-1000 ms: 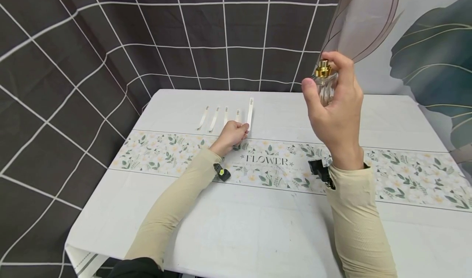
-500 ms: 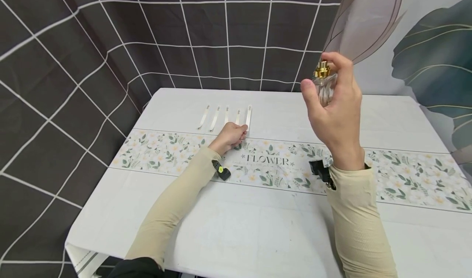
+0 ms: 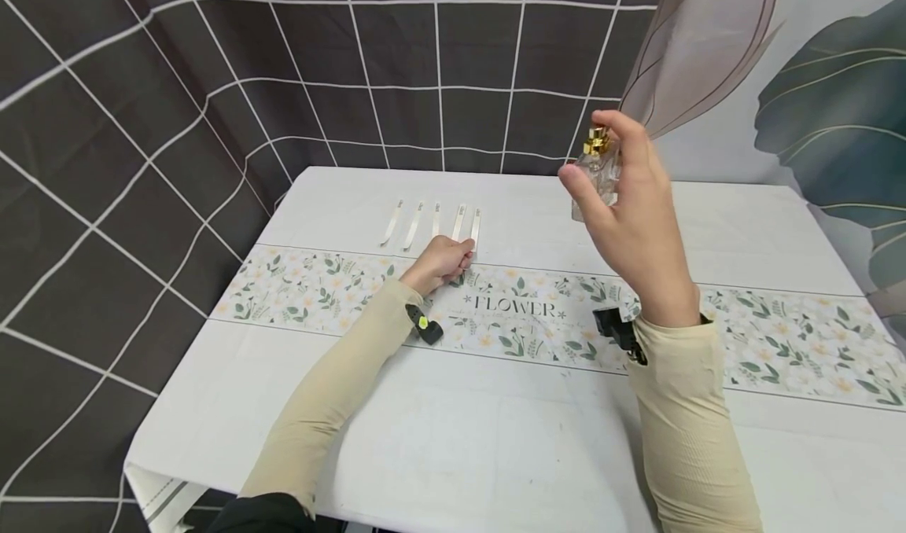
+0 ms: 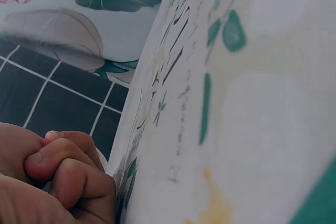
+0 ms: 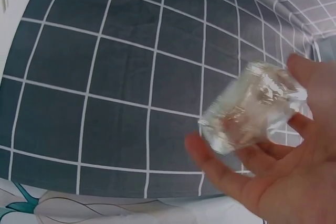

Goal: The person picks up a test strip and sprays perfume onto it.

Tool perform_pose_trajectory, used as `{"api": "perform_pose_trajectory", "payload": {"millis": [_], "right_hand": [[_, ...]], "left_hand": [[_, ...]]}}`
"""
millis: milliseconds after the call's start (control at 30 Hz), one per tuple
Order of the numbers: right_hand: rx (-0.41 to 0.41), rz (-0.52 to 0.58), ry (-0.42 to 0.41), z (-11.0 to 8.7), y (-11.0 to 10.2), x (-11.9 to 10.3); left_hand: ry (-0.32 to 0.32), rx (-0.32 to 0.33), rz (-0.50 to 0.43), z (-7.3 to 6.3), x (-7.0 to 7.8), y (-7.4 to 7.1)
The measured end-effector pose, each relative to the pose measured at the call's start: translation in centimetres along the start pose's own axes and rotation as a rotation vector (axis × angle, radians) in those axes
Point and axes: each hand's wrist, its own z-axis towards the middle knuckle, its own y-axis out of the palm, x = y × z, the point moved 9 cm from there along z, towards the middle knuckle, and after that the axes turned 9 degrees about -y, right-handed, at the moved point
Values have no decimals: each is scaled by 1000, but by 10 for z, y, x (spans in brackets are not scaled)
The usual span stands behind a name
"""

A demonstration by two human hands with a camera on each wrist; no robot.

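My left hand (image 3: 444, 262) pinches the lower end of a white paper strip (image 3: 476, 225), the rightmost in a row of several similar strips (image 3: 414, 226) on the table. In the left wrist view its fingers (image 4: 68, 169) are curled, and the strip cannot be made out. My right hand (image 3: 637, 211) holds a clear glass perfume bottle (image 3: 600, 175) with a gold spray top (image 3: 597, 140) raised above the table. The index fingertip is at the spray top. The right wrist view shows the faceted bottle (image 5: 252, 106) tilted between the fingers and thumb.
A white cloth (image 3: 481, 423) covers the table, with a floral band printed "FLOWER" (image 3: 513, 306) across it. Dark curtain with white grid lines (image 3: 403, 61) hangs at the back and left. A leaf-patterned curtain (image 3: 835, 108) is at the right.
The paper strip in my left hand now appears shorter, its top end lower, near level with the others. My right hand has shifted left, and the perfume bottle is tilted a little more.
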Motion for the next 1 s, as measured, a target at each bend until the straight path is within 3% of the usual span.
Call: {"api": "perform_pose_trajectory", "payload": {"millis": [167,567,800,1000], "right_hand": [[-80,-32,27,-1,8,5],[-140,-55,46,-1,15,16],[-184,-40,87,-2,22,25],[-234,-48,117,-4,27,31]], "left_hand": [[4,-3,6,-1,0,0],[37,-33,16,-5,6,1],[67,-5,5,-10,17,-7],[136,7,-35,-25,36,-14]]}}
